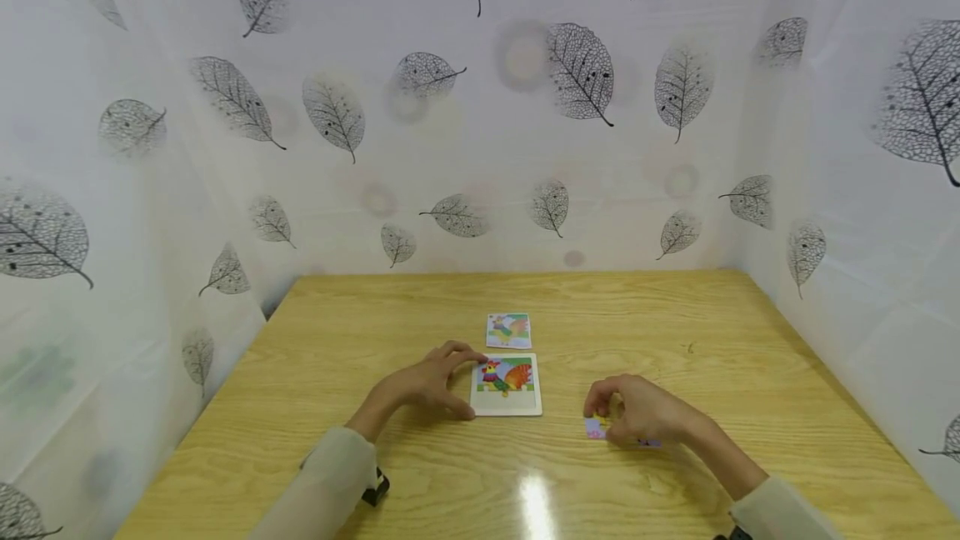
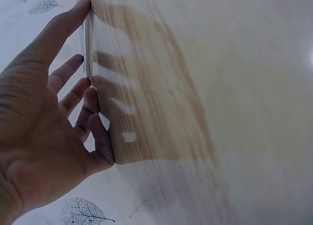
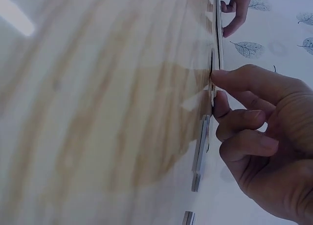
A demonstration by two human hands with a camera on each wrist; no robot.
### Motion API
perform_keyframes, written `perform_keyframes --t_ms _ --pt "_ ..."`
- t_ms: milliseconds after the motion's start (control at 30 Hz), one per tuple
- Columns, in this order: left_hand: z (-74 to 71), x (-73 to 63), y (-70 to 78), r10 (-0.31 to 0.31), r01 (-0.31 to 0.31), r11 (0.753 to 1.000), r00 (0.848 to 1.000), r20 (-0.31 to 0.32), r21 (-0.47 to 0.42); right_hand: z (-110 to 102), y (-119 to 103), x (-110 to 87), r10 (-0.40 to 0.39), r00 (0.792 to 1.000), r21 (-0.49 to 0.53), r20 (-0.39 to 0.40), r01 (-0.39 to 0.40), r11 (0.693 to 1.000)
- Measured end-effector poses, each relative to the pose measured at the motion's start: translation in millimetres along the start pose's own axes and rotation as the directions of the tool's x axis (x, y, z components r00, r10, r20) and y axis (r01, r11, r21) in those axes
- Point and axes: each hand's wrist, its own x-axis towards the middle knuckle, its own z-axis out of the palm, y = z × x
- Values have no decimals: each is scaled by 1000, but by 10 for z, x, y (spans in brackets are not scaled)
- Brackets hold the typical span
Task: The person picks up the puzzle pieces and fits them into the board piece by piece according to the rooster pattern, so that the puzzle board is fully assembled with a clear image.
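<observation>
White square tray [image 1: 506, 406] with a red, orange and green rooster puzzle [image 1: 517, 375] is sitting mid-table on the yellow wood-grain tabletop [image 1: 375, 315], its lower strip showing pale. A small rooster picture card [image 1: 508, 332] is lying just beyond it. The left hand [image 1: 431, 382] is spreading thumb and index along the tray's left side, other fingers partly hidden. The right hand [image 1: 645, 411] is curling over a lilac, pink and yellow puzzle piece [image 1: 595, 429], covering much of it; a purple sliver [image 1: 649, 443] is peeking out beneath the hand.

Left wrist: fingers are standing apart, tips reaching a thin edge; tray face is not showing, so contact is hard to judge.

Right wrist: thumb and index are touching a thin edge, remaining fingers curling; cannot tell if they're pinching. Grey slab edges [image 3: 200, 144] are lying nearby, the lowest being cut off, prints unreadable. Left hand is getting cropped at top.
</observation>
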Motion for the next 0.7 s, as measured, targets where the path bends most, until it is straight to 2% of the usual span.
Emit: perform_keyframes --t_ms 233,467,700 --pt "-11 -4 6 6 -6 1000 1000 3 -14 -5 -8 34 -26 1000 -55 -6 26 998" --pt "-15 1 12 -6 6 1000 1000 1 -10 -20 -73 134 -21 1000 66 -19 22 998" --pt "-2 0 1 -6 6 1000 1000 1 -13 24 -196 333 8 999 189 -45 1 982"
